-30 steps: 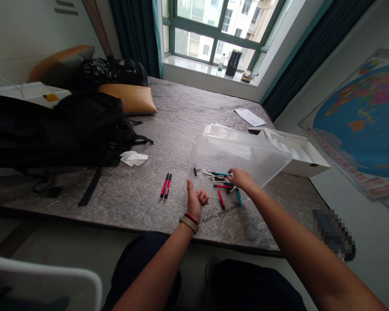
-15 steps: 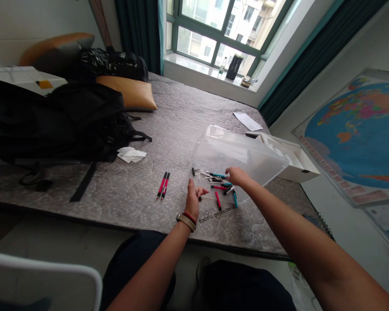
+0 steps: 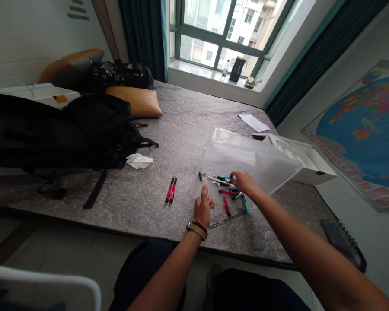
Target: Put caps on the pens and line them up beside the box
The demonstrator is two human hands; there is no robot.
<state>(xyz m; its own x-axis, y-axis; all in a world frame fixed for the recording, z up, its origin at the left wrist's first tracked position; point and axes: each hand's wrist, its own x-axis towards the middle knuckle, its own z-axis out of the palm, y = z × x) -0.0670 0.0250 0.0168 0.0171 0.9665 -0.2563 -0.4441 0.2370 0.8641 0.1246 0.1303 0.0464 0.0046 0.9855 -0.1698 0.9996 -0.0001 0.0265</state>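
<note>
My right hand point(image 3: 244, 182) reaches over a pile of loose pen parts, its fingers pinched at the end of a teal pen piece point(image 3: 225, 177). Curled fingers and a raised thumb shape my left hand point(image 3: 204, 207), left of the pile; what it holds, if anything, is hidden. Around the right hand lie a red pen piece point(image 3: 227, 206), a teal cap-like piece point(image 3: 245, 204) and several black, white and metal parts. The pile is at the near edge of a translucent plastic box lid or tray point(image 3: 246, 151). Two red-and-black pens point(image 3: 171, 190) lie side by side to the left.
A crumpled tissue point(image 3: 139, 161) and a black backpack point(image 3: 97, 125) are on the left of the grey mattress point(image 3: 188, 116). Behind the plastic piece stand an open white box point(image 3: 311, 166) and a white paper point(image 3: 253, 122). The mattress edge runs just before my legs.
The view has shifted, so everything sits slightly farther right and lower. My left fingers have curled in more, and the dark-tipped thin piece seen by them is out of sight. My right hand stays at the pile.
</note>
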